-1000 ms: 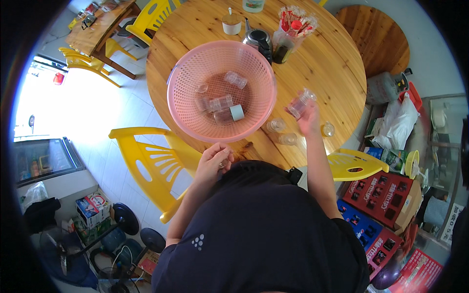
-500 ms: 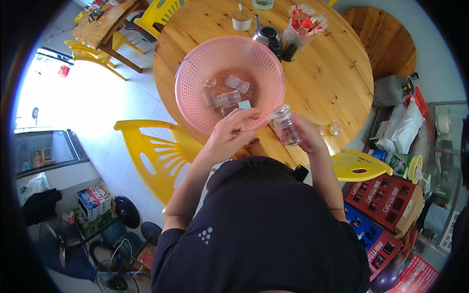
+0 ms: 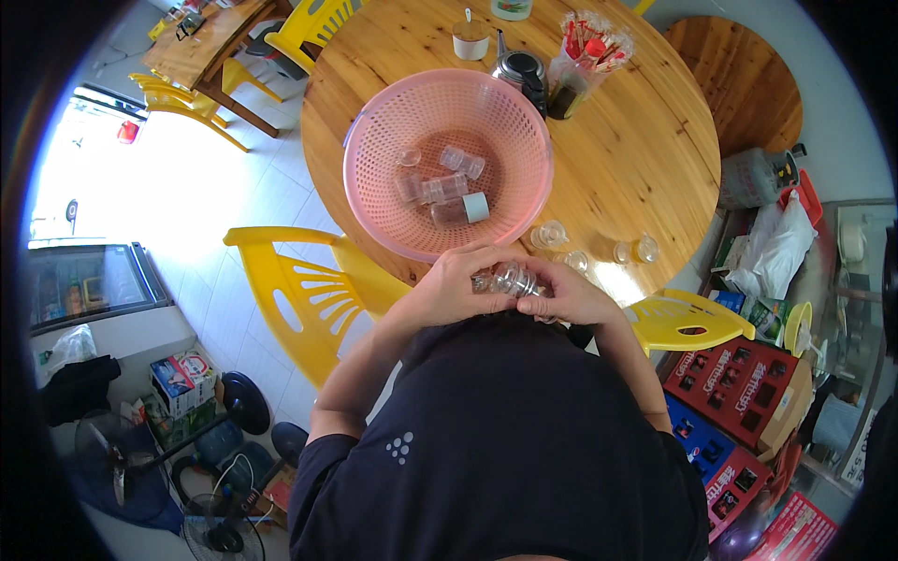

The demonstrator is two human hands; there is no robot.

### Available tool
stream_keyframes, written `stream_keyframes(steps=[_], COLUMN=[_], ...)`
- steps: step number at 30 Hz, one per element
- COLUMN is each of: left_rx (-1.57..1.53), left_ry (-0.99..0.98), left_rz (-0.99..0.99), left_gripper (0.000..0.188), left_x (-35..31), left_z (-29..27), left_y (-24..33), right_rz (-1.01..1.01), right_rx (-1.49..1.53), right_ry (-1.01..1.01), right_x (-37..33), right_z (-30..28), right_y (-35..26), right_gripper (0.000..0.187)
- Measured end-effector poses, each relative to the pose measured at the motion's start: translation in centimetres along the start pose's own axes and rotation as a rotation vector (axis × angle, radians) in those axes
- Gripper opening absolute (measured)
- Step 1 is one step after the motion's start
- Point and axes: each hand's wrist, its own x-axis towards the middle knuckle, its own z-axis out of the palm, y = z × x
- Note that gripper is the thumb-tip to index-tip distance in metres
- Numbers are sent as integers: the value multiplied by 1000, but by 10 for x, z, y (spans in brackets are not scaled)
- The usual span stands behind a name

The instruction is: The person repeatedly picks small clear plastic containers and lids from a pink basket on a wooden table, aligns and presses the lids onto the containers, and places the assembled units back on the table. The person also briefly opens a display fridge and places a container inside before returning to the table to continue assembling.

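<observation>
My left hand (image 3: 456, 288) and my right hand (image 3: 572, 297) meet close to my body, just in front of the basket's near rim. Their fingers are curled around a small clear jar (image 3: 513, 279). More clear glass or plastic shows beneath the left fingers, and I cannot tell whether it belongs to the same jar. Inside the pink perforated basket (image 3: 374, 112) lie several small clear jars (image 3: 443, 189) and a jar with a pale lid (image 3: 456, 211). Beyond my right hand, several more clear jars (image 3: 549, 234) stand or lie at the table's near edge.
The basket rests on a round wooden table (image 3: 645, 140). Behind it are a metal kettle (image 3: 520, 73), a white lidded pot (image 3: 470, 42) and a container of wrapped chopsticks (image 3: 591, 56). Yellow chairs stand at left (image 3: 299, 290) and right (image 3: 687, 318); red crates (image 3: 725, 379) are stacked at lower right.
My left hand has drawn back from the basket rim, and my right hand has brought its jar down toward my body. Both hands are now together, uncovering jars on the table and the pale-lidded one.
</observation>
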Motion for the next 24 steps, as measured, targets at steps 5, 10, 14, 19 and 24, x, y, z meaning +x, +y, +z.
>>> stream_keyframes(steps=[5, 10, 14, 19, 24], left_rx=[-40, 289, 314, 99, -857], left_ry=[181, 251, 374, 372, 238], left_rz=[26, 41, -16, -121, -301], left_gripper=[82, 83, 84, 75, 59], left_x=[-14, -15, -15, -23, -26], left_z=[3, 8, 16, 12, 19], left_y=[3, 14, 23, 15, -7], right_rz=[-196, -367, -363, -328, -336], right_rx=[-48, -184, -208, -50, -4], right_ry=[234, 301, 365, 372, 380], right_x=[-5, -1, 2, -1, -1], right_z=[10, 11, 14, 19, 27], right_y=[1, 0, 7, 16, 18], right_gripper=[58, 58, 59, 58, 55])
